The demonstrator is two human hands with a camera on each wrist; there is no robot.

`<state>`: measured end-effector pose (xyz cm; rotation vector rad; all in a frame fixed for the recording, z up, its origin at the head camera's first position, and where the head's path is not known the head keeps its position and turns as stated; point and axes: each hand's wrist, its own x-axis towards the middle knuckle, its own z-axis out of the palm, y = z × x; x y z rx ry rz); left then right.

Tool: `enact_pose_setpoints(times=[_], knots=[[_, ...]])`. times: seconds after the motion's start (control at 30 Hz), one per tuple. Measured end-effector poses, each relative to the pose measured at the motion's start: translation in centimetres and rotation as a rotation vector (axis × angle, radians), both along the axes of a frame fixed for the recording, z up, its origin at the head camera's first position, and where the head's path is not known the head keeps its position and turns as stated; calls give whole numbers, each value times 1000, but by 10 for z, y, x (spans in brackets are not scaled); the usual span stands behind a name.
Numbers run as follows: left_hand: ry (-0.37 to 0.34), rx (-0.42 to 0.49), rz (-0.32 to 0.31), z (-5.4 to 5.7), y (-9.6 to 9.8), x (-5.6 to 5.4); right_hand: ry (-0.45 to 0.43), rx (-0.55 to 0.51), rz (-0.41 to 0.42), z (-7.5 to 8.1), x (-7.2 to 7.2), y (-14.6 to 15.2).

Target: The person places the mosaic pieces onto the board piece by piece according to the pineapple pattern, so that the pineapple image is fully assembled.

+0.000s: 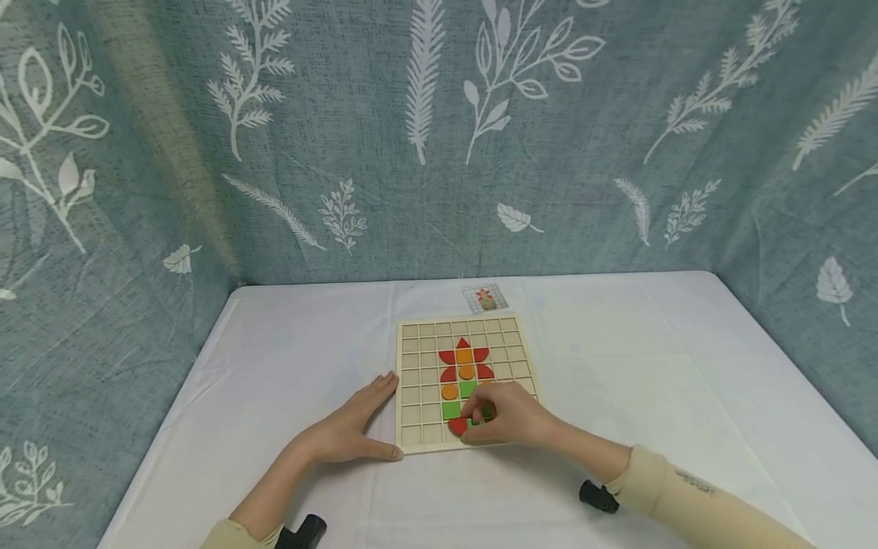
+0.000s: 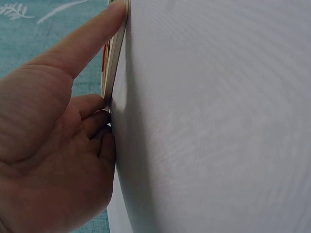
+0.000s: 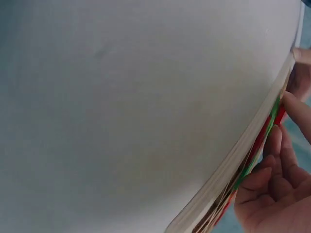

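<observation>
A pale wooden grid board [image 1: 421, 329] lies on the white table, with red, orange and green flat pieces set in its squares. Between thumb and fingers, my right hand [image 1: 511, 415] pinches a red piece with a rounded edge [image 1: 457, 427] over the board's near rows. That red piece [image 3: 280, 114] shows in the right wrist view too. My left hand [image 1: 350, 427] touches the board's left side, its thumb at the near corner and its fingers extended farther up. Green squares [image 1: 451, 410] and an orange disc [image 1: 449, 392] sit near the right hand, which hides some pieces.
Behind the board lies a small card [image 1: 485, 298] printed with a similar coloured pattern on a grid. White cloth [image 1: 617, 351] covers the table. A blue-green curtain [image 1: 384, 221] with white leaf prints stands along the back and sides.
</observation>
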<state>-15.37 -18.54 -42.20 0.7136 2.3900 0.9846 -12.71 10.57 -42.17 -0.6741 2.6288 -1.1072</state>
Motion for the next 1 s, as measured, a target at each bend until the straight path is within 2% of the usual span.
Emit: enact_pose_setpoints(times=[0.33,0.67,0.83,1.0], knots=[[-1,7,-5,-1,0,1,39,62,9,0,4,-12],[-2,-1,-6,-3,1,0,183,165,17,4,8,-11],[-2,2,-8,-3,1,0,171,153,5,6,9,-12],[4,4,-13,-4,0,0,132,111,-74,11,9,-2]])
